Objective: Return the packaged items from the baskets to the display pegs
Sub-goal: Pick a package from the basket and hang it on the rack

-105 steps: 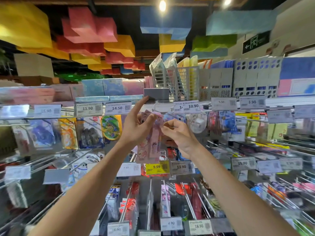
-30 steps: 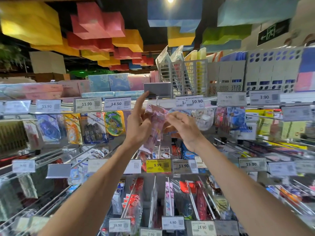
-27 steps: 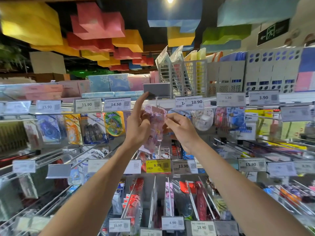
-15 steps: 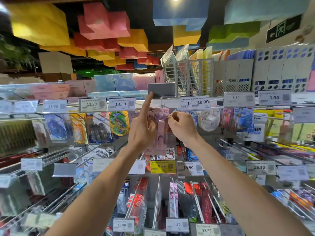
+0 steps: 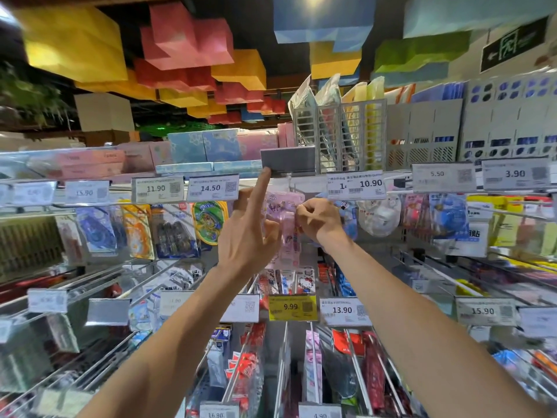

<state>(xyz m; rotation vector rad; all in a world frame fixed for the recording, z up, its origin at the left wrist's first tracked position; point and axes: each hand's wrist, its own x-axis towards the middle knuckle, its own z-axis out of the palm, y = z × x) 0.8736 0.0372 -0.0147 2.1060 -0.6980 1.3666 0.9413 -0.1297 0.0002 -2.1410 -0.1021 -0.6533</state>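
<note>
A pink packaged item (image 5: 285, 227) hangs upright between my two hands, its top right under the peg (image 5: 290, 183) of the upper row. My left hand (image 5: 247, 233) holds the packet's left edge with thumb and lower fingers, while its index finger points up and lifts the flipped-up grey price-tag holder (image 5: 287, 160). My right hand (image 5: 319, 220) pinches the packet's upper right corner, fingers curled. Whether the hang hole is on the peg is hidden by the packet. No basket is in view.
Rows of metal pegs hold packaged stationery with price tags, such as 14.50 (image 5: 212, 187) and 10.90 (image 5: 355, 185) beside the peg and a yellow 9.99 tag (image 5: 292, 307) below. White file racks (image 5: 340, 134) stand on the top shelf.
Both hands raised the pink packet from chest-level tilt to upright at the top peg. My left index finger reached up and now touches the grey tag holder.
</note>
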